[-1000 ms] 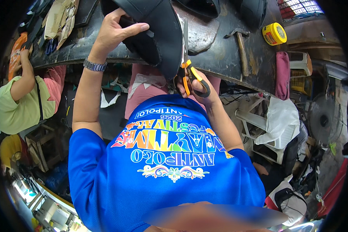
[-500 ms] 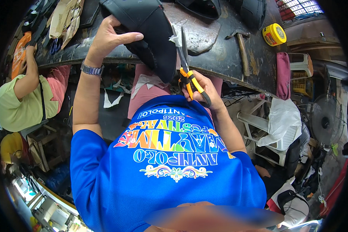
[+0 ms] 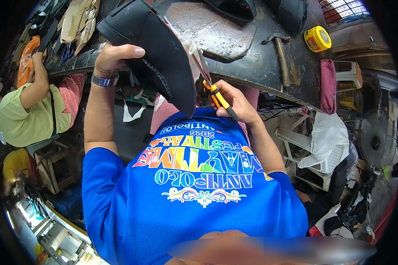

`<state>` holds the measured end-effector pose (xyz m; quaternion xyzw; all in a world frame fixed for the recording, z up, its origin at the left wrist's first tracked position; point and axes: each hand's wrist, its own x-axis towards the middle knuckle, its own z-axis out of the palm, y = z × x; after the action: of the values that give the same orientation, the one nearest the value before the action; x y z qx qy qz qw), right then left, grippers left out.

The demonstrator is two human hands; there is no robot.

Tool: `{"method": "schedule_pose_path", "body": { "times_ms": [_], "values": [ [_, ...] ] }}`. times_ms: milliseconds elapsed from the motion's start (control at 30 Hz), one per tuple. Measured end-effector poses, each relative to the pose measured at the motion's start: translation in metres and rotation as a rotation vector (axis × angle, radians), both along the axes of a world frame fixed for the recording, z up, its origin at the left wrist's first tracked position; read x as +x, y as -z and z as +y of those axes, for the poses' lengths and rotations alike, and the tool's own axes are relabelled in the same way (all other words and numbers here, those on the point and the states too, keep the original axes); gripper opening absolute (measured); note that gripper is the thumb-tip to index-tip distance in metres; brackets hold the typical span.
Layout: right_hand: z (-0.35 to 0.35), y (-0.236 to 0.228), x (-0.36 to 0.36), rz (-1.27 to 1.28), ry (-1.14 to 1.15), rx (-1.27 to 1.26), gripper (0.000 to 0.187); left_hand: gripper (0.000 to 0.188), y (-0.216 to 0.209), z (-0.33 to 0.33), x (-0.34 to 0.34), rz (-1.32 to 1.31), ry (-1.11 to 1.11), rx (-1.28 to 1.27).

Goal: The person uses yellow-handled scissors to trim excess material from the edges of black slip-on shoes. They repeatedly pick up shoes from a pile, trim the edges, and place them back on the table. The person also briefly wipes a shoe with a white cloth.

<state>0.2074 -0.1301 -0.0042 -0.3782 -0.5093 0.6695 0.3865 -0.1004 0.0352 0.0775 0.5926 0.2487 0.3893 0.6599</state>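
My left hand (image 3: pixel 115 58) is closed around the back part of a black shoe upper (image 3: pixel 166 55), thumb on top, holding it tilted above the near edge of the bench. In my right hand (image 3: pixel 236 100) is a pair of long-nose pliers (image 3: pixel 217 96) with yellow-and-black handles. Its jaws point up and away, against the right edge of the upper, where whitish lining (image 3: pixel 191 52) shows. Whether the jaws pinch the lining cannot be made out. A watch (image 3: pixel 105 81) is on my left wrist.
On the dark workbench (image 3: pixel 256 73) lie a grey slab (image 3: pixel 221 33), a hammer (image 3: pixel 280 59), a yellow tub (image 3: pixel 317 39) and more black uppers (image 3: pixel 234 9). Another person (image 3: pixel 31 112) sits at the left. To the right are a white stool (image 3: pixel 316 165) and a fan (image 3: pixel 376 141).
The upper has moved left and nearer to me, turning a little. The pliers' jaws, spread apart before, are now closer together at its edge, and more white lining shows.
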Motion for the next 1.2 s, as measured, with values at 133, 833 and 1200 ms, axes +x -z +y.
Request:
{"method": "schedule_pose_path", "body": {
  "times_ms": [133,833,1200],
  "values": [
    [0.007,-0.005,0.001,-0.426,0.185,0.285,0.064,0.058,0.002,0.003,-0.002,0.008,0.093,0.018],
    [0.020,-0.020,0.019,-0.693,0.218,0.678,0.074,0.079,-0.008,0.001,0.013,0.001,0.058,0.198],
    [0.009,-0.009,0.011,-0.186,0.128,0.196,0.041,0.093,-0.009,-0.006,0.030,0.002,0.116,0.121]
  ]
}}
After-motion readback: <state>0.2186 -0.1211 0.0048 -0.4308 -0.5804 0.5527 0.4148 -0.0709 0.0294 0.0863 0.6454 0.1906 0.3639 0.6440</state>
